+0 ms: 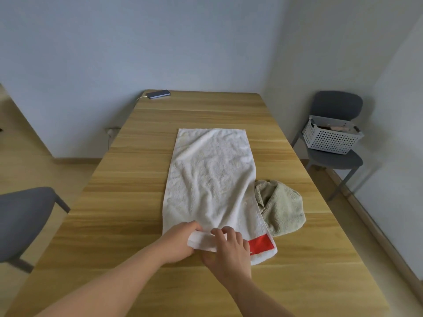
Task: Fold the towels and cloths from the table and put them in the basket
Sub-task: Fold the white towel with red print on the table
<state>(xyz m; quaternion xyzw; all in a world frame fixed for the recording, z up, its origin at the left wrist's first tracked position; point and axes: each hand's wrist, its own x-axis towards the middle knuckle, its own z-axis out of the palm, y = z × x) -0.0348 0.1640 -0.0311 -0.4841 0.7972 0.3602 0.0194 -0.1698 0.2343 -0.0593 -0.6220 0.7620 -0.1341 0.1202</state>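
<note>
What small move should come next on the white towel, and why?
Probably lift the near end and carry it to the far edge, halving it: the white towel lies flat, and left hand and right hand both hold its near end.

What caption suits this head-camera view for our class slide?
Left hand and right hand grip the near end of a white towel spread on the table, green cloth alongside.

Dark phone (pixel 158 94), lying flat, with a pale cable (pixel 142 97) at its left end, near the blue-grey back wall (pixel 114 42). Grey chair (pixel 336 105), upright, in the right corner. Second grey chair (pixel 25 216), at left, partly out of frame, on the light wood floor (pixel 27 165).
</note>
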